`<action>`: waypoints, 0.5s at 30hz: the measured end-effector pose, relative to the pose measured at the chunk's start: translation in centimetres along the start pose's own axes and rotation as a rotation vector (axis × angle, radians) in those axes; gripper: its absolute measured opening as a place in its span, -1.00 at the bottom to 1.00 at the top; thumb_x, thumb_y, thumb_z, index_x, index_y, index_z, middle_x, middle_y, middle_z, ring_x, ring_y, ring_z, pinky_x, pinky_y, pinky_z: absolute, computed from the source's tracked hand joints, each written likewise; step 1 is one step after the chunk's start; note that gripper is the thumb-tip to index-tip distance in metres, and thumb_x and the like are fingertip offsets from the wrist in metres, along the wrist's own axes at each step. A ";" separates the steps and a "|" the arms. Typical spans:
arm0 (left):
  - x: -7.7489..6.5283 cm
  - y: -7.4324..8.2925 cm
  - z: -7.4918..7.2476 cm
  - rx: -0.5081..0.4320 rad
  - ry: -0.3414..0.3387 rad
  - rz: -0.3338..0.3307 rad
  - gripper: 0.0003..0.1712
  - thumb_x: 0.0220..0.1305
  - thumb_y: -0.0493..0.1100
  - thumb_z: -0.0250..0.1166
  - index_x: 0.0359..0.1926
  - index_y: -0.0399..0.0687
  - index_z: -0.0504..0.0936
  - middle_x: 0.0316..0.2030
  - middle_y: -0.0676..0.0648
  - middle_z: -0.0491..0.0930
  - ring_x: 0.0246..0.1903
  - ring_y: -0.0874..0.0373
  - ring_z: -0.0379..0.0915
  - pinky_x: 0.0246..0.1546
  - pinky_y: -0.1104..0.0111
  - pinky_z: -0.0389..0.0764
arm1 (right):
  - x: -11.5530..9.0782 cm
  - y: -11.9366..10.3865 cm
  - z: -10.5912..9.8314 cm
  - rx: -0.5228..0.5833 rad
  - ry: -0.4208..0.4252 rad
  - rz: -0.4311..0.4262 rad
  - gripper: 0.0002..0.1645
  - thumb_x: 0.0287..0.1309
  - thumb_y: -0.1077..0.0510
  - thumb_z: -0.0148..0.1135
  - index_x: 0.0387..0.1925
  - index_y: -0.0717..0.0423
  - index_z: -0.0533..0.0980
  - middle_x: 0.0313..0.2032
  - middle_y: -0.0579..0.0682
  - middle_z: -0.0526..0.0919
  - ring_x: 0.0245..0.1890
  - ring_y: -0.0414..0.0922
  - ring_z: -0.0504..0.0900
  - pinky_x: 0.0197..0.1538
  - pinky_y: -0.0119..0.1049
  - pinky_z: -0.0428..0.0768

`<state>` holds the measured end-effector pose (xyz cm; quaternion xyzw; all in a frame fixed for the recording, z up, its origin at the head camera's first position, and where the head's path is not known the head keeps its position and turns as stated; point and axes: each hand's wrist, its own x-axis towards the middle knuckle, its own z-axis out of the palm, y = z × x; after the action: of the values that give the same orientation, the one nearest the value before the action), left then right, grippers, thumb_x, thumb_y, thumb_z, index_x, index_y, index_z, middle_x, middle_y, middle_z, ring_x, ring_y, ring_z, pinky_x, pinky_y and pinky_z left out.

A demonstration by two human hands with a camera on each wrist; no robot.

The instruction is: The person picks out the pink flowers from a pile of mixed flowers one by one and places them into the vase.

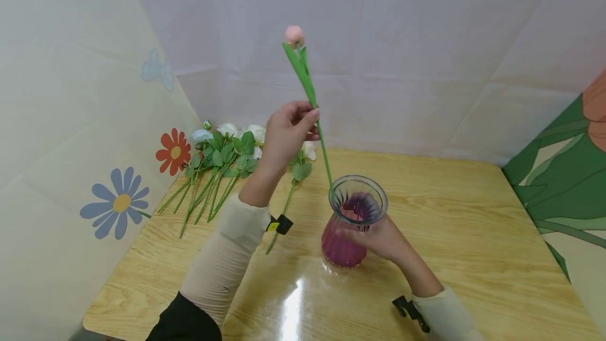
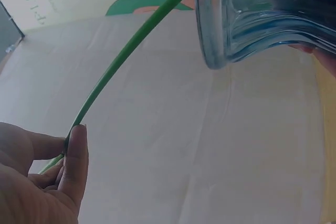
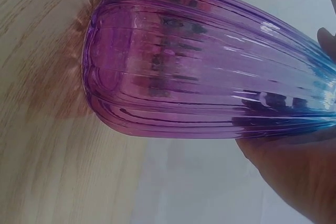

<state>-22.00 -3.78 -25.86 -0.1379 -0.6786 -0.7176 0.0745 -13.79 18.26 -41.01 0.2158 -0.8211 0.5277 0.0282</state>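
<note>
My left hand (image 1: 285, 134) pinches the green stem of a pink tulip (image 1: 301, 71) between thumb and fingers, its bloom pointing up. The stem's lower end meets the left side of the mouth of a ribbed glass vase (image 1: 344, 246), blue at the rim and purple-pink below. In the left wrist view the stem (image 2: 114, 69) bends slightly and its tip is right by the vase rim (image 2: 210, 30). With thumb and fingers around the vase below its flared rim, my right hand (image 1: 381, 237) grips it. The vase base (image 3: 105, 61) rests on the table, seen from the right wrist.
Several white and pale blue roses (image 1: 222, 157) with leafy stems lie at the table's back left. A single white rose (image 1: 301, 170) lies apart, its stem running toward the front. The wood-grain table (image 1: 450, 209) is backed by a white cloth (image 1: 402, 67).
</note>
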 end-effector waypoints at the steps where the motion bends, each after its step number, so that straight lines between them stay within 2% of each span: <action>1: 0.0 -0.1 0.1 0.004 -0.006 0.000 -0.74 0.44 -0.28 0.25 0.03 -0.41 0.60 -0.28 -0.19 0.61 -0.42 0.16 0.60 -0.25 0.29 0.75 | 0.0 0.0 0.0 -0.001 0.001 -0.001 -0.26 -0.09 0.28 0.61 0.11 0.27 0.39 -0.05 0.15 0.64 0.05 0.10 0.61 0.17 0.09 0.56; 5: -0.2 -0.5 0.4 0.027 -0.023 0.012 -0.74 0.43 -0.29 0.26 0.03 -0.41 0.59 -0.25 -0.21 0.63 -0.41 0.13 0.61 -0.24 0.28 0.75 | 0.0 0.0 0.1 0.000 0.000 -0.009 -0.27 -0.09 0.29 0.61 0.09 0.28 0.40 -0.06 0.15 0.64 0.04 0.10 0.61 0.16 0.05 0.58; 15: -0.8 -1.7 1.0 0.112 -0.078 0.097 -0.77 0.43 -0.31 0.25 -0.01 -0.43 0.59 -0.24 -0.29 0.64 -0.41 0.16 0.62 -0.28 0.32 0.75 | 0.0 -0.1 0.1 0.002 -0.004 0.008 -0.27 -0.07 0.29 0.60 0.11 0.29 0.39 -0.04 0.17 0.63 0.05 0.10 0.60 0.16 0.06 0.57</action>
<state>-21.63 -2.71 -27.74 -0.1942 -0.7126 -0.6681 0.0904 -13.76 18.09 -40.98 0.2134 -0.8214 0.5283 0.0241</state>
